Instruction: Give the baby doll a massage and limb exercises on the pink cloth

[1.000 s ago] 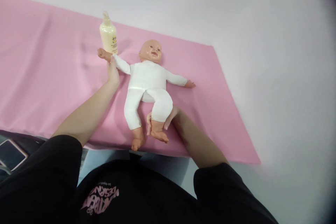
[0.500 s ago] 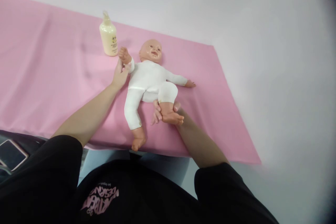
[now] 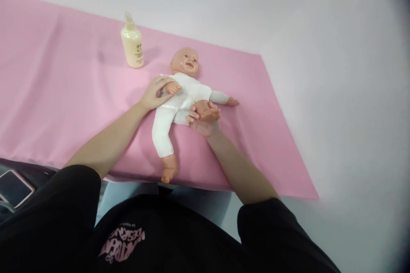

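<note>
A baby doll [image 3: 179,99] with a white cloth body lies on its back, its bald head away from me. My left hand [image 3: 156,93] is closed round the doll's arm on the left, whose small hand rests over the chest. With fingers curled about the lower leg on the right, my right hand [image 3: 205,124] holds that leg bent up over the belly. The doll's other leg stretches toward me, and its other arm lies out to the right.
A cream pump bottle [image 3: 133,47] stands upright behind my left hand. Under the doll is a pink cloth [image 3: 256,136] covering the table. A phone-like device [image 3: 16,187] lies at the lower left, below the table edge. A pale wall rises behind.
My left hand has brought the doll's arm inward across its chest. My right hand has pushed the bent leg up toward the belly. The bottle has stayed put.
</note>
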{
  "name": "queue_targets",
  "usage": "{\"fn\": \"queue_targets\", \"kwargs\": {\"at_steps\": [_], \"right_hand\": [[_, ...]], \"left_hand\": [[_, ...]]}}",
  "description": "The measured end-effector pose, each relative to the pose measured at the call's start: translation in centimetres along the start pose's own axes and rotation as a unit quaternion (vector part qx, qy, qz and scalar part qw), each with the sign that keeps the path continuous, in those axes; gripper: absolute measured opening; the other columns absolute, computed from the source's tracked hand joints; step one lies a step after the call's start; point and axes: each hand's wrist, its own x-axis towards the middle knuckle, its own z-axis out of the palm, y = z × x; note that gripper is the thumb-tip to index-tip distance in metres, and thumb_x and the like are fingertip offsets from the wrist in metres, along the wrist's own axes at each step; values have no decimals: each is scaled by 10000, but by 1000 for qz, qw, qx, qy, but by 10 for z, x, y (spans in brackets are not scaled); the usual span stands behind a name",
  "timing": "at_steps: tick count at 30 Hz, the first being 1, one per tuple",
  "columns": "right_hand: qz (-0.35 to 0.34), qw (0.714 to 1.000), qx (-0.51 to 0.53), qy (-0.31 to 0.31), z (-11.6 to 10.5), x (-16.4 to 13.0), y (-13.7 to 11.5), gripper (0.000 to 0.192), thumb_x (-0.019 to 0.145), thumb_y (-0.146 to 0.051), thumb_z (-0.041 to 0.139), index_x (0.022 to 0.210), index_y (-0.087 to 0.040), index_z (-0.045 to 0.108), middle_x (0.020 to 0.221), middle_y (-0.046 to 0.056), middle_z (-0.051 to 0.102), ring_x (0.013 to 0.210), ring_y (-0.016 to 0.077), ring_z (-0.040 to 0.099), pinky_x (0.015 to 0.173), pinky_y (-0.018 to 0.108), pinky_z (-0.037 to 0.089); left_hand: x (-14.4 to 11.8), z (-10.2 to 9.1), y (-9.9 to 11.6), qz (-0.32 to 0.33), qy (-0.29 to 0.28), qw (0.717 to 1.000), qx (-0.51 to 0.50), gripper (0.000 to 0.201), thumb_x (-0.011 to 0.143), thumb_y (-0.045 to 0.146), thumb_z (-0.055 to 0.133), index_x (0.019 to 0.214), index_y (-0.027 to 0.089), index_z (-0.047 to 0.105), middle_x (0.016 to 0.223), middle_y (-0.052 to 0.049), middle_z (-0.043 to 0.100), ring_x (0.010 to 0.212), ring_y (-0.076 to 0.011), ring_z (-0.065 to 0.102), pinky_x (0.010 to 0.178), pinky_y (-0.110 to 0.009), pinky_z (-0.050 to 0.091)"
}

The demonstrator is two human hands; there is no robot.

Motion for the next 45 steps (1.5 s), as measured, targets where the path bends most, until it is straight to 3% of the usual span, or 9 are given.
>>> {"fn": "queue_targets", "kwargs": {"at_steps": [7, 12, 18, 24, 27, 31, 36, 39, 45], "right_hand": [[-6, 999, -30, 32, -8, 0, 1, 461, 993, -723, 640, 964, -263, 613, 704, -56, 586, 770, 197, 642, 827, 377, 677], [-1, 999, -32, 8, -15, -1, 0, 456, 964, -713, 679, 991, -260, 632, 748, -40, 622, 814, 208, 658, 878, 407, 684], [15, 998, -33, -45, -14, 0, 1, 474, 879, -667, 809, 999, -248, 624, 775, -38, 669, 835, 204, 704, 888, 413, 710], [52, 996, -17, -65, -18, -1, 1, 429, 997, -667, 682, 973, -258, 554, 780, -23, 705, 842, 222, 744, 921, 478, 712], [64, 991, -46, -108, -21, -1, 2, 425, 973, -619, 760, 978, -256, 540, 822, 0, 750, 881, 237, 779, 958, 496, 708], [80, 972, -60, -213, -22, 1, 6, 473, 899, -557, 893, 1025, -240, 565, 994, 71, 816, 1026, 278, 814, 1048, 543, 683], [74, 945, -79, -310, -27, 4, 15, 497, 985, -641, 775, 1131, -215, 567, 1114, 118, 801, 1164, 282, 799, 1171, 603, 621], [63, 936, -86, -334, -32, 6, 19, 552, 1004, -679, 716, 1209, -186, 573, 1150, 128, 783, 1207, 274, 785, 1223, 614, 585], [68, 936, -95, -331, -40, 7, 19, 595, 964, -710, 763, 1200, -186, 608, 1113, 112, 778, 1163, 279, 779, 1211, 656, 585]], "left_hand": [[-3, 0, 0, -29, 33, 999, -21, 793, 950, 911, 630, 1353, 245, 779, 1354, -164, 803, 1273, -378, 730, 1161, -591, 576], [-4, 3, -11, -34, 42, 998, -22, 812, 949, 935, 609, 1363, 253, 761, 1331, -163, 793, 1244, -367, 733, 1154, -588, 587], [-3, 9, -27, -54, 82, 994, -56, 854, 971, 968, 543, 1402, 246, 693, 1367, -165, 766, 1371, -392, 706, 1237, -609, 537], [0, 13, -41, -84, 125, 974, -169, 953, 887, 982, 676, 1459, 220, 674, 1486, -189, 744, 1494, -417, 663, 1314, -583, 492], [2, 13, -41, -88, 138, 965, -207, 975, 886, 966, 700, 1536, 242, 639, 1560, -192, 712, 1570, -411, 609, 1346, -566, 464], [4, 12, -35, -102, 158, 956, -223, 958, 896, 976, 675, 1536, 263, 645, 1526, -172, 732, 1543, -397, 635, 1336, -552, 482], [5, 13, -38, -125, 179, 945, -242, 980, 833, 1018, 697, 1499, 300, 665, 1510, -148, 736, 1519, -399, 659, 1291, -551, 524], [5, 14, -46, -117, 170, 950, -233, 963, 869, 1007, 669, 1521, 299, 643, 1536, -157, 723, 1551, -402, 633, 1299, -560, 515], [3, 16, -53, -123, 170, 951, -228, 979, 871, 1009, 663, 1529, 285, 630, 1544, -167, 713, 1553, -411, 630, 1281, -562, 528]]}}
